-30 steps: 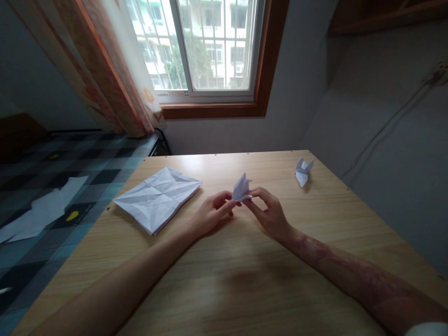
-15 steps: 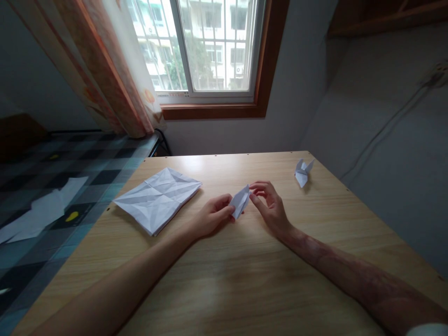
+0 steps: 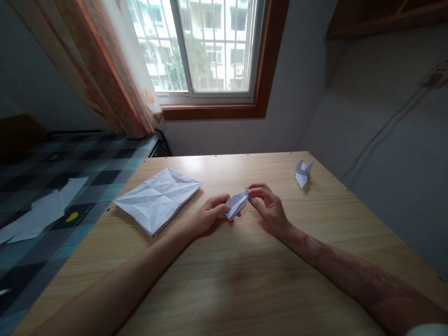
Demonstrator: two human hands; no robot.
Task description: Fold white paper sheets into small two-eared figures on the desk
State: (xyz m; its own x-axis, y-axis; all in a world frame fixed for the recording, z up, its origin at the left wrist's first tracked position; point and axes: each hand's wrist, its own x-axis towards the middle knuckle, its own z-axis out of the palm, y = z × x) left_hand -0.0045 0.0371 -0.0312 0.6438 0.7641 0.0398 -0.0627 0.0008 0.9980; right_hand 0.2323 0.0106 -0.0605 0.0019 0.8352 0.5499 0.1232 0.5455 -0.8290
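A small piece of folded white paper (image 3: 238, 204) is held just above the wooden table (image 3: 224, 280). My left hand (image 3: 212, 212) pinches its lower left end, thumb on top and fingers beneath. At the upper right tip, my right hand (image 3: 268, 205) has its thumb and fingertips closed on the paper. Left of my hands lies a stack of creased white paper sheets (image 3: 159, 198), opened out flat. A finished-looking folded paper figure (image 3: 303, 173) with two upright points stands near the table's far right corner.
Loose white paper pieces (image 3: 49, 212) lie on the checked bed cover (image 3: 24, 186) to the left. A curtain (image 3: 115, 70) hangs beside the window (image 3: 217, 46) behind the table. A cable (image 3: 385, 128) runs down the right wall.
The folded paper has tilted flatter and turned, so its fold layers show more. My left hand has shifted slightly left; my right hand stays at the tip.
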